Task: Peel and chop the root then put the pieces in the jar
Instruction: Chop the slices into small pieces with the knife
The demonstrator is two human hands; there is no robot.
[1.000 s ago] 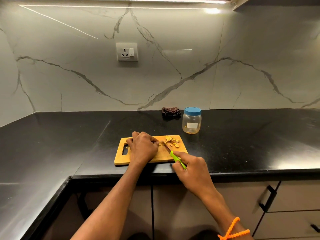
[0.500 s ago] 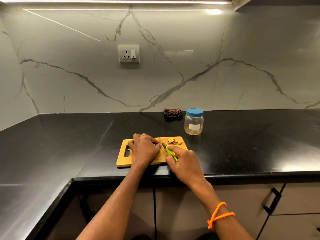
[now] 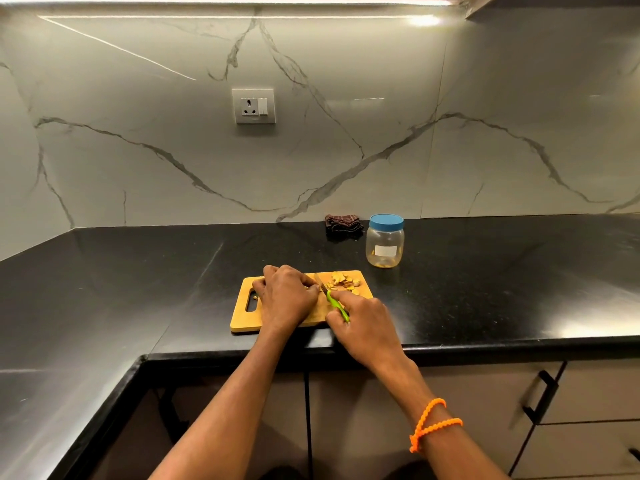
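Root under the curled left hand [image 3: 286, 296] is partly chopped; right hand [image 3: 362, 325] grips the knife [image 3: 334, 299], pieces [image 3: 343, 281] beyond it, jar [image 3: 385, 241] lidded.

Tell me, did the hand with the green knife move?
Yes. The right hand slid forward and left, further onto the cutting board, bringing the green knife closer to the left hand.

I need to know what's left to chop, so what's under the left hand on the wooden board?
The left hand rests curled on the wooden cutting board, covering whatever it holds. Only chopped yellow pieces show beside it.
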